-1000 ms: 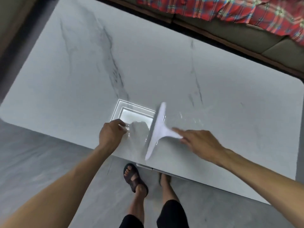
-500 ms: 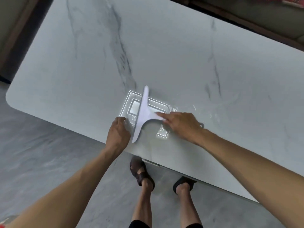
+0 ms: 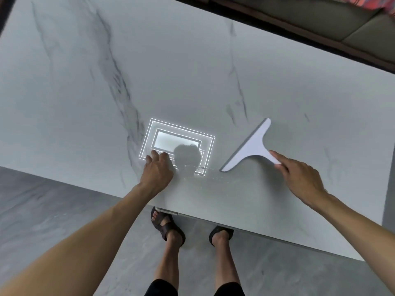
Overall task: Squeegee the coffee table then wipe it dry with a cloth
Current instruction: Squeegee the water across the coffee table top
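Observation:
A white T-shaped squeegee (image 3: 250,147) lies blade-down on the white marble coffee table (image 3: 192,71), its blade running diagonally. My right hand (image 3: 299,178) holds the squeegee's short handle at its near end. My left hand (image 3: 158,169) rests flat on the tabletop near the front edge, fingers apart, holding nothing. Small water droplets (image 3: 205,176) speckle the surface between the two hands. No cloth is in view.
A bright reflection of a ceiling light (image 3: 177,144) shows on the tabletop by my left hand. A sofa (image 3: 320,20) runs along the table's far side. My sandalled feet (image 3: 168,227) stand on grey floor against the table's front edge.
The squeegee has swept right across the table, from beside my left hand to well right of the light's reflection. My left hand stayed planted. The view shifted left.

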{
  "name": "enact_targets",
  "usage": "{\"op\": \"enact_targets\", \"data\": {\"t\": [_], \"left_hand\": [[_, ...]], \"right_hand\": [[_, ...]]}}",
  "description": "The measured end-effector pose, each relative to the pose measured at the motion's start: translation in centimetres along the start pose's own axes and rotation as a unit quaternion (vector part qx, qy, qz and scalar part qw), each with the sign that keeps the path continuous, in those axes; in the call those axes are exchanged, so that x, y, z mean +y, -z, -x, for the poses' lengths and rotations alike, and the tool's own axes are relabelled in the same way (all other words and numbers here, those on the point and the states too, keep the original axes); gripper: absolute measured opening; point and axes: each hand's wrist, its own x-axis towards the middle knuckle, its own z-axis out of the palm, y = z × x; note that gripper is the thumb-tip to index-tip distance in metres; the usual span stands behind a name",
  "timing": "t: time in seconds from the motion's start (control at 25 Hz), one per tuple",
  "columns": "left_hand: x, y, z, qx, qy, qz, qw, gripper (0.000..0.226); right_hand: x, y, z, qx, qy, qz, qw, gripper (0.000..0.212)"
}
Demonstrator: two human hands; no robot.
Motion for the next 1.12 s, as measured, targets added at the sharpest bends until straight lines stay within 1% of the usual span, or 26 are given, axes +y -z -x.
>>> {"op": "enact_targets", "data": {"t": [0.08, 0.16, 0.2, 0.28, 0.4, 0.48, 0.56, 0.6, 0.68, 0.76, 0.88, 1.0, 1.08, 1.12], "left_hand": [[-0.5, 0.6, 0.4, 0.022, 0.001, 0.022, 1.000, 0.050], [-1.4, 1.3, 1.0, 0.068, 0.026, 0.067, 0.995, 0.048], [-2.3, 1.7, 1.6, 0.089, 0.044, 0.086, 0.991, 0.045], [-4.4, 2.2, 3.0, 0.116, 0.081, 0.105, 0.984, 0.034], [-8.2, 2.4, 5.1, 0.126, 0.139, 0.107, 0.976, 0.021], [-10.3, 2.3, 5.9, 0.130, 0.177, 0.101, 0.970, 0.022], [-11.7, 1.9, 6.3, 0.122, 0.202, 0.083, 0.968, 0.029], [-12.1, 1.5, 6.4, 0.120, 0.201, 0.074, 0.969, 0.031], [-12.1, 0.8, 6.6, 0.122, 0.174, 0.066, 0.975, 0.034], [-11.3, 0.2, 6.4, 0.128, 0.128, 0.067, 0.981, 0.038], [-9.3, -0.7, 5.7, 0.112, 0.085, 0.081, 0.987, 0.041], [-8.0, -1.2, 5.3, 0.111, 0.094, 0.095, 0.985, 0.040], [-8.3, -1.1, 5.3, 0.129, 0.110, 0.112, 0.979, 0.039], [-8.7, -1.0, 5.4, 0.139, 0.120, 0.125, 0.975, 0.039]], "right_hand": [[0.6, 0.4, 1.9, 0.014, -0.023, -0.025, 0.999, 0.040], [-1.2, 0.5, 2.8, 0.032, -0.013, -0.062, 0.997, 0.040], [-3.1, 0.3, 2.9, 0.037, 0.013, -0.078, 0.996, 0.041], [-8.1, -0.8, 2.4, 0.021, 0.083, -0.103, 0.991, 0.042], [-17.1, -4.3, 1.7, -0.046, 0.217, -0.114, 0.968, 0.040], [-23.0, -7.0, 1.8, -0.059, 0.307, -0.079, 0.946, 0.038], [-26.9, -8.6, 2.1, -0.073, 0.342, -0.069, 0.934, 0.038], [-27.6, -9.1, 2.1, -0.077, 0.346, -0.063, 0.933, 0.038], [-27.0, -9.3, 2.0, -0.074, 0.339, -0.047, 0.937, 0.038], [-23.8, -8.7, 2.1, -0.059, 0.311, -0.040, 0.948, 0.036], [-16.7, -6.5, 2.9, -0.057, 0.223, -0.036, 0.973, 0.037], [-11.0, -4.2, 4.6, -0.010, 0.162, 0.012, 0.987, 0.038], [-10.6, -3.5, 5.1, 0.001, 0.158, 0.025, 0.987, 0.037], [-11.8, -3.4, 4.8, -0.003, 0.173, 0.012, 0.985, 0.037]]}}
